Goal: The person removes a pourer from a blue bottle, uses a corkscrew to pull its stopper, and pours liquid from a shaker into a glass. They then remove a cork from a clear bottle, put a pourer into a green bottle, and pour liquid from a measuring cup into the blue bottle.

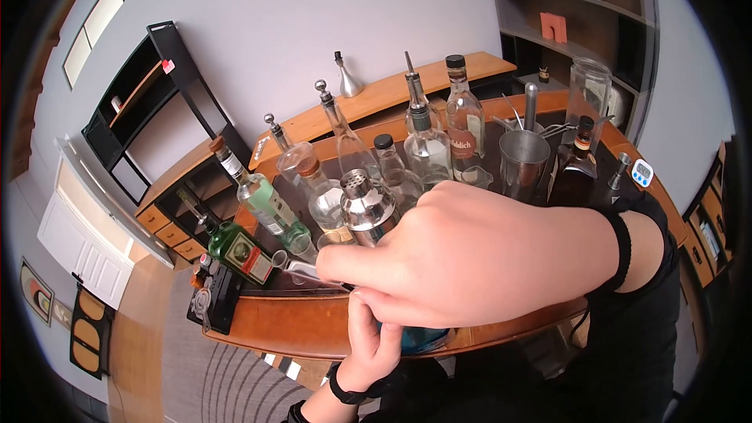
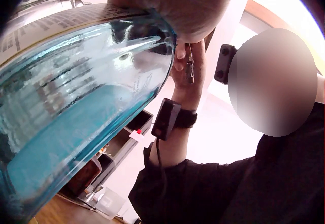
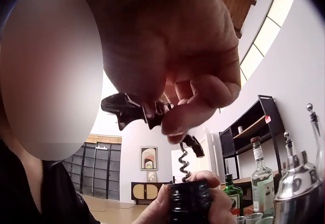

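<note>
My right hand [image 1: 470,258] holds a folding corkscrew [image 3: 124,111] by its dark handle, thumb and fingers pinching it. Below the hand, the spiral worm [image 3: 185,164] points down, its lower end right at the mouth of a bottle. That bottle's dark-wrapped neck [image 3: 189,202] is gripped by my left hand [image 1: 371,345], whose fingers wrap around just under the rim. Blue glass and a printed label mark the bottle body [image 2: 91,102] in the left wrist view. In the head view my right hand hides the corkscrew and most of the bottle.
A brown-edged bar table [image 1: 298,323] lies in front of me. On it stand a cocktail shaker [image 1: 368,207], a green bottle [image 1: 241,254], several clear bottles, a metal mixing tin [image 1: 523,158], a dark bottle [image 1: 574,168] and small glasses [image 1: 302,247]. A white timer [image 1: 642,173] is at the right.
</note>
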{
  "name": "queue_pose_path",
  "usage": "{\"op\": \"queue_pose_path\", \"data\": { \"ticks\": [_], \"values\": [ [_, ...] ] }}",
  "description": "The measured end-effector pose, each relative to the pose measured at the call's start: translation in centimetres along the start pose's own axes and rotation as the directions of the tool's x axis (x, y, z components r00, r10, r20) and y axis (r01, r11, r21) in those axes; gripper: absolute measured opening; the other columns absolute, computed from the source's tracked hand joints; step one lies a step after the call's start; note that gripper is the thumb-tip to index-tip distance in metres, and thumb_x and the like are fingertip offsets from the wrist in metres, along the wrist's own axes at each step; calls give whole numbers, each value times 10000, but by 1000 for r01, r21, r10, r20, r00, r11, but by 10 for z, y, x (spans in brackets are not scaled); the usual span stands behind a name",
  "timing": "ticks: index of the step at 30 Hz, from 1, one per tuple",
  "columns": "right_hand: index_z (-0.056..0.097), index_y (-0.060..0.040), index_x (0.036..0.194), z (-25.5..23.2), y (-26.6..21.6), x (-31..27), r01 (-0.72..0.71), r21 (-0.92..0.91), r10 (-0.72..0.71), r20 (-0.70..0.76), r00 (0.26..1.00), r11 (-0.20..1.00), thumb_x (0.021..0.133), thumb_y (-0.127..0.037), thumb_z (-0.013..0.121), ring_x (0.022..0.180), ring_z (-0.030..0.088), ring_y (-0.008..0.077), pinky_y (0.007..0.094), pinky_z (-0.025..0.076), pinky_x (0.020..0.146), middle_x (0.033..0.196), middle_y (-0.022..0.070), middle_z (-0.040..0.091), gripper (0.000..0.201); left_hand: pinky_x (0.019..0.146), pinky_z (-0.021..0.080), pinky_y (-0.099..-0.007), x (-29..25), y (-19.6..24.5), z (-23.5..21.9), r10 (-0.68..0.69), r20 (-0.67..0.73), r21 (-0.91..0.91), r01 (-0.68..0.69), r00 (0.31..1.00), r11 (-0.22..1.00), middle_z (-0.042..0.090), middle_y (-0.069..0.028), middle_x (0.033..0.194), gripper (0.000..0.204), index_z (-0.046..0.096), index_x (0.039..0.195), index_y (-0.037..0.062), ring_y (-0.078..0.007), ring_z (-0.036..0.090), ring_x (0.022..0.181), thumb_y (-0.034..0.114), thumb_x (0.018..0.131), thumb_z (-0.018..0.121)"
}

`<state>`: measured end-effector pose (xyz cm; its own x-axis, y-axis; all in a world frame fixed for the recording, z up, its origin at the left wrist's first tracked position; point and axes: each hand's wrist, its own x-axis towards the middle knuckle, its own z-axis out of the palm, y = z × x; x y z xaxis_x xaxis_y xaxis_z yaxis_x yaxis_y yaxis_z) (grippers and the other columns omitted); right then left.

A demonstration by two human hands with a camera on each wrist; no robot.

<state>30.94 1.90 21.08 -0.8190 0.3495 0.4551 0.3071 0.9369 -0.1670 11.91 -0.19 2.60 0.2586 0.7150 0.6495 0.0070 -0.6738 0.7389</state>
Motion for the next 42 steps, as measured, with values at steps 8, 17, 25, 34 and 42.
{"op": "queue_pose_path", "data": {
  "ticks": [8,17,25,34,42],
  "values": [
    [604,-107,1124,-15,15,4,27,259,-80,196,977,966,926,-152,543,610,649,260,342,482,521,710,93,654,212,1040,340,-355,-13,-19,-3,-8,41,-29,9,999,1000,420,-156,1339,552,273,1404,-60,-220,442,1220,209,985,509],
    [607,-39,1130,-16,19,1,-35,304,-59,293,954,952,872,2,508,1047,619,323,377,526,800,1358,193,476,279,1031,346,-359,-3,-6,1,-38,5,-89,38,999,995,441,-146,1326,510,307,1369,-54,-215,451,1209,203,982,517],
    [622,-43,1103,-19,32,3,85,300,-171,273,947,950,866,-83,573,1186,563,349,403,507,914,1419,233,429,245,1002,382,-339,7,11,4,4,25,-62,-3,1000,998,428,-138,1329,564,286,1404,-15,-200,458,1185,321,999,486],
    [543,-82,880,-1,5,0,50,-252,-56,-15,998,966,848,-231,660,490,557,228,328,456,549,519,30,518,192,961,384,-337,2,11,4,57,-28,12,-56,998,998,491,-149,1196,403,375,1285,-44,-193,480,1105,206,992,494],
    [600,-92,1196,-13,16,0,-10,314,-68,236,969,949,940,-117,519,801,678,282,366,541,672,964,122,663,270,969,373,-333,-7,-11,1,-36,-2,-53,35,999,998,458,-121,1231,452,329,1325,-41,-175,464,1105,191,979,504]
  ]
}}
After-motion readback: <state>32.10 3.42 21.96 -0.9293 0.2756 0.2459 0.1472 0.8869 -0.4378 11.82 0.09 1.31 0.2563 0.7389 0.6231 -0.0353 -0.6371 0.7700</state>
